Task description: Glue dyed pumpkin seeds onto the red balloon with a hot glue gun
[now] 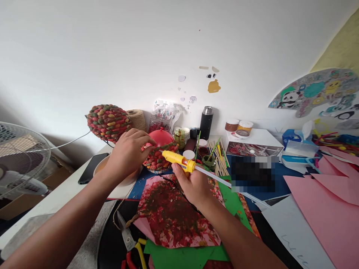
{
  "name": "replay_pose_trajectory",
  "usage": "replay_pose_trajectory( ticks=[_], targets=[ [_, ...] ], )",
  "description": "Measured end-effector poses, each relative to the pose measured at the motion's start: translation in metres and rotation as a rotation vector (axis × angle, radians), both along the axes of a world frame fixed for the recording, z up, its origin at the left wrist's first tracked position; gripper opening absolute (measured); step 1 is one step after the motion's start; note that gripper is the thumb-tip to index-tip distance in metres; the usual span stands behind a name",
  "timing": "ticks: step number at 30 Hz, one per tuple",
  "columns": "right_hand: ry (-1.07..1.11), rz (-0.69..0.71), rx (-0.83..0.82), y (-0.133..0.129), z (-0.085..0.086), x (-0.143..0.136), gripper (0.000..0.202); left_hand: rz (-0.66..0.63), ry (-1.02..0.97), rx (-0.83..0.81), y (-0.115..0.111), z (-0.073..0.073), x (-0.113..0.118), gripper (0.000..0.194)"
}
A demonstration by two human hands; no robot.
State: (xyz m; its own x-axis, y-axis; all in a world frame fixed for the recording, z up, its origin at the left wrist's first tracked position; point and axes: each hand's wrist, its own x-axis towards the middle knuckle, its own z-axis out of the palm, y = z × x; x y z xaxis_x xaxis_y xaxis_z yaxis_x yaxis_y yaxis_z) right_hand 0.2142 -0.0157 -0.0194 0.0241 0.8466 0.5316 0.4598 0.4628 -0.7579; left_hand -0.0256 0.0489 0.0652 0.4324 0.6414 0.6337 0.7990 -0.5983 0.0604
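Note:
A red balloon (160, 137) has its lower part wrapped in red, green and yellow knobbly pieces (157, 160). My left hand (131, 149) is at its left side, fingers bent over the wrapped edge; what they hold, if anything, is too small to name. In my right hand (192, 183) is a yellow glue gun (179, 160), its tip pointing left at the wrapped part, close to my left fingertips. A long clear glue stick (213, 175) sticks out of its back. Below lies a paint-stained pink sheet (179, 209) on green paper (179, 256).
Scissors (127, 235) lie at the front left near a twine end. A finished-looking knobbly ball (108, 123), twine spool (136, 120), phone (92, 168) and fan (19, 157) are left. Behind stand paint jars (209, 161) and a black flask (206, 123); pink paper (311, 216) lies right.

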Motion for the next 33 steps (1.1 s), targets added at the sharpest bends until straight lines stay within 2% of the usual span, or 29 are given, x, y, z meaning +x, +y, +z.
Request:
replay_pose_trajectory(
  ticks=[12,21,29,33],
  targets=[
    [0.073,0.021,0.053,0.000,0.000,0.000,0.055,0.127,0.136,-0.026,-0.006,0.000,0.012,0.020],
    [0.103,0.049,0.051,0.001,0.003,0.001,0.057,0.186,0.091,0.020,0.005,-0.007,0.013,0.019],
    [0.132,0.062,0.061,0.000,0.003,0.000,0.055,0.150,-0.020,-0.013,0.015,-0.014,0.010,0.014],
    [0.119,0.070,0.054,0.001,0.002,-0.001,0.053,0.088,-0.033,-0.002,0.016,-0.013,0.010,0.018]
  ],
)
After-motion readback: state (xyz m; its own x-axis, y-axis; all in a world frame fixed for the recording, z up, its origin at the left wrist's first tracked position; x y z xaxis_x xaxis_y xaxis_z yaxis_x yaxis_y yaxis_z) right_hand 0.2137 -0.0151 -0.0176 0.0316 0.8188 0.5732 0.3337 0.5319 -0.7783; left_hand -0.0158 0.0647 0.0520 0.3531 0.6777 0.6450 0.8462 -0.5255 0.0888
